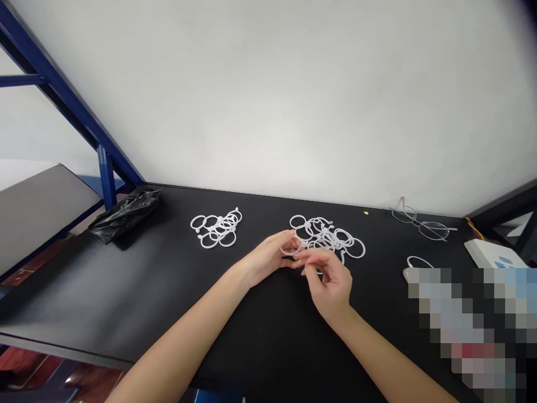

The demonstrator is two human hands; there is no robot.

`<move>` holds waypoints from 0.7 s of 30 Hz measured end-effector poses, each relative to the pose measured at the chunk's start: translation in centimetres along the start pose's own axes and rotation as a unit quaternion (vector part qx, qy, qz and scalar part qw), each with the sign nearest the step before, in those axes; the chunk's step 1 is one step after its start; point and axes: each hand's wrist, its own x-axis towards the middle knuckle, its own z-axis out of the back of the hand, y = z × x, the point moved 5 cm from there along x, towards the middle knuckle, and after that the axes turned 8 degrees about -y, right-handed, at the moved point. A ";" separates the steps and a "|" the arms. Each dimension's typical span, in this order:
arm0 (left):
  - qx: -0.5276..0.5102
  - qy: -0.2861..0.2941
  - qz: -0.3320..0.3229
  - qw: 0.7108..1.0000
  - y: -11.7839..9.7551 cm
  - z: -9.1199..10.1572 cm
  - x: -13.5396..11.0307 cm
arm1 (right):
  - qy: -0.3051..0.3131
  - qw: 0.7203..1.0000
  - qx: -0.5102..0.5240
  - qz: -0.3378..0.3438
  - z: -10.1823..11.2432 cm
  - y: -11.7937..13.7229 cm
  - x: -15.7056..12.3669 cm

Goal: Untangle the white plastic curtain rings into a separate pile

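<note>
A white plastic ring (pixel 290 253) sits in the fingers of my left hand (pixel 265 262), which is closed on it. Against the ring's right side, my right hand (pixel 331 284) has its thumb and fingers pinched together; part of the ring is hidden by the fingers. Just behind both hands lies a loose pile of similar white rings (pixel 356 256), overlapping one another, some with small knobs on them. A second, smaller pile of white rings (pixel 227 245) lies to the left of my left hand, on the black table (pixel 260 341).
At the far left corner lies a crumpled black plastic bag (pixel 126 214). Eyeglasses (pixel 434 230) rest at the back right, near a white box (pixel 493 254). A blurred-out object (pixel 465 330) lies at the right. A blue metal frame (pixel 71 95) rises on the left.
</note>
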 end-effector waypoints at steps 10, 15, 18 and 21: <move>0.034 0.008 -0.006 0.999 -0.2 -0.1 -0.3 | 0.056 0.997 -0.036 -0.026 -0.4 0.0 -0.3; 0.119 -0.016 -0.023 0.992 -0.5 -0.6 -0.6 | 0.066 0.996 0.004 -0.056 -0.2 -0.7 -0.6; 0.147 -0.016 -0.019 0.989 -0.5 -0.6 -0.7 | 0.061 0.995 -0.027 -0.072 -0.2 -1.0 -0.6; 0.145 -0.002 -0.009 0.989 -0.5 -0.5 -0.7 | 0.064 0.994 -0.068 -0.060 -0.3 -0.9 -0.4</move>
